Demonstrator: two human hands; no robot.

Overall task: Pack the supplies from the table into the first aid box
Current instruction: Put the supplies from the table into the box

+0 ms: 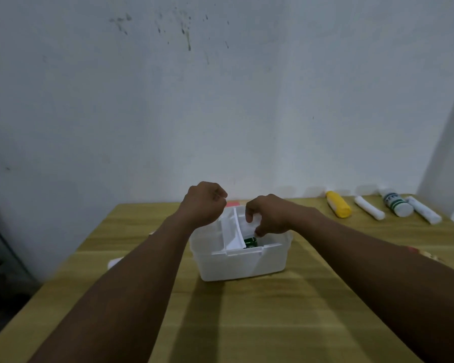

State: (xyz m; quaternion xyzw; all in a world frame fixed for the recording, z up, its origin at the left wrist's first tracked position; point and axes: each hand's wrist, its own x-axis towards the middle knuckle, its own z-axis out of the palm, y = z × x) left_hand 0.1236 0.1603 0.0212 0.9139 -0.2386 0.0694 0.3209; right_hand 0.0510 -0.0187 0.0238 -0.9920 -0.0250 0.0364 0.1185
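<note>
An open white first aid box [243, 265] stands in the middle of the wooden table [273, 310]. A white divider runs through it, and a small green item [250, 242] lies inside to the right of that. My right hand [270, 214] reaches into the right half and pinches a white packet [249, 227] there. My left hand [203, 203] hovers over the box's far left corner, fingers curled into a fist with nothing visible in it.
At the table's back right lie a yellow bottle [338, 204], a white gauze roll [369, 207], a white bottle with a green label [397, 205] and another white roll [425, 209]. A white object [115, 262] lies left of my left forearm. A wall stands right behind the table.
</note>
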